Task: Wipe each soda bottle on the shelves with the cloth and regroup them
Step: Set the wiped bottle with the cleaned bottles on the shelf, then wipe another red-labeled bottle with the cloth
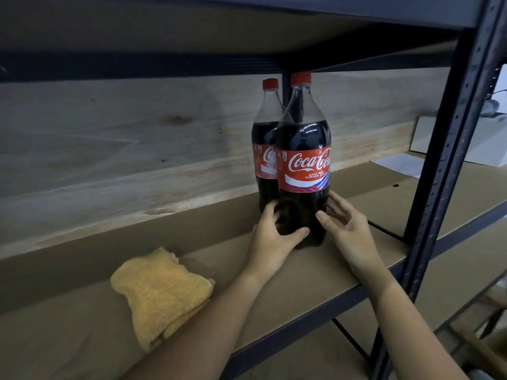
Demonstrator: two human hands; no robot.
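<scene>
**Two hands at the base of the front cola bottle**

Head view: The left hand [270, 233] is gripping the lower part of the front bottle [303, 171], with the thumb curling across the dark base and the fingers wrapping around its left side. The right hand [347, 224] is reaching to the right side of the same bottle; its fingers are loosely spread and the fingertips are lying close against the plastic (I cannot tell if they are really touching it). The two hands are staying apart, one on each side of the bottle.

The front bottle is standing upright on the brown shelf board [277, 286], with a red cap and a red label. The second bottle [266, 138] is standing just behind it, a little to the left, also upright, and half hidden by the front one.

The yellow cloth [162, 293] is lying folded on the same board, to the left of the left forearm, with no hand on it. A dark metal post [450, 149] is rising on the right side of the shelf.
</scene>
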